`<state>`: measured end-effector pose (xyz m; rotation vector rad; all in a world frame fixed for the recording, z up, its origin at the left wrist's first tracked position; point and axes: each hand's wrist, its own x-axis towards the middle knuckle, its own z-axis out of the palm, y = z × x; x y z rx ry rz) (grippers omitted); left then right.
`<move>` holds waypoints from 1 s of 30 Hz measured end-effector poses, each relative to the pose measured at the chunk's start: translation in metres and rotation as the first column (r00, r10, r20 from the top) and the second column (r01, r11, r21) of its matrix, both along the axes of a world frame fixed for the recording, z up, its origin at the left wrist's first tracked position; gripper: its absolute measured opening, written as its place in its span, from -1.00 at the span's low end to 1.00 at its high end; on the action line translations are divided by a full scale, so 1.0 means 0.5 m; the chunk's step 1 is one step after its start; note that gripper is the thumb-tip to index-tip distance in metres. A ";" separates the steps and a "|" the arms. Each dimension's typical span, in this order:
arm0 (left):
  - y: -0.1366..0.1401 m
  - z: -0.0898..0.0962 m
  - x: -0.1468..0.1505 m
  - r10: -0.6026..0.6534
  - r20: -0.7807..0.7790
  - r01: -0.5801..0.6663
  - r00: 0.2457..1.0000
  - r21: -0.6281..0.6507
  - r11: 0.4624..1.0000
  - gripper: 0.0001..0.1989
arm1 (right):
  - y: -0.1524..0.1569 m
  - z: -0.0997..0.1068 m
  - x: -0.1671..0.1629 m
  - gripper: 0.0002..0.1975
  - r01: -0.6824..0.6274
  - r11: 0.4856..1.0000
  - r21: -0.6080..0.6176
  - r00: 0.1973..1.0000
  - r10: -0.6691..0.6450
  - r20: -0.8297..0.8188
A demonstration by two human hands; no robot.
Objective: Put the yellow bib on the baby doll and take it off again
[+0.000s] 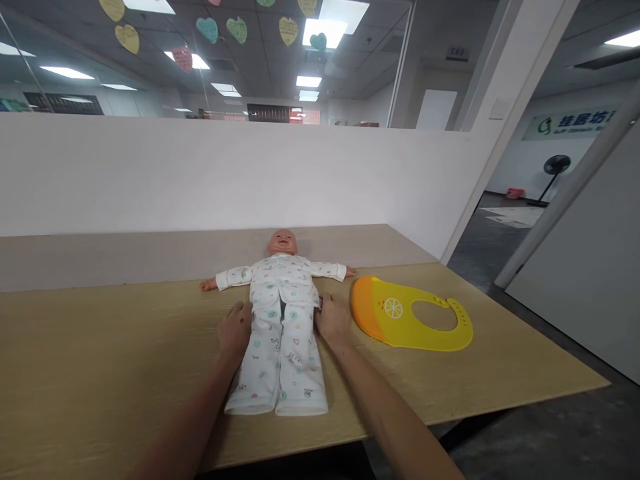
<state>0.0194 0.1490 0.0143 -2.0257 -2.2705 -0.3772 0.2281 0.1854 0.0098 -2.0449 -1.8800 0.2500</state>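
A baby doll [283, 242] lies on its back on the table, head toward the wall and arms spread out. It wears a white printed shirt [277, 275] and matching pants [299, 363], whose leg ends lie flat toward me. A small dark gap shows at the crotch. My left hand [235, 331] is closed at the left side of the pants near the waist, fingertips against the cloth. On the other side, my right hand [332, 319] pinches the pants' edge just below the shirt hem. Both fingertips are partly hidden.
A yellow and orange silicone bib [417, 339] lies right of the doll on the wooden table [125, 373]. Behind stands a white half wall [200, 177] with glass above. At the right, a doorway shows a standing fan [557, 165].
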 end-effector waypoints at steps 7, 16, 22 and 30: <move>0.005 0.005 -0.002 0.102 0.044 -0.103 0.994 0.019 0.995 -0.59 | 0.001 -0.003 0.000 -0.68 -0.007 1.000 -0.016 1.000 0.007 0.031; 0.008 -0.014 -0.027 0.306 0.306 -0.307 0.901 -0.045 0.951 -0.66 | -0.012 0.001 0.004 -0.65 -0.037 0.999 -0.003 0.999 0.037 -0.010; -0.012 -0.006 -0.026 0.319 0.347 -0.310 0.882 -0.082 0.947 -0.63 | -0.042 -0.014 0.024 -0.61 -0.159 0.986 0.047 0.938 0.165 -0.304; -0.108 -0.037 -0.020 0.199 0.512 -0.234 0.835 0.003 0.972 -0.51 | -0.164 -0.052 0.131 -0.67 -0.138 0.967 0.214 0.592 0.253 -0.765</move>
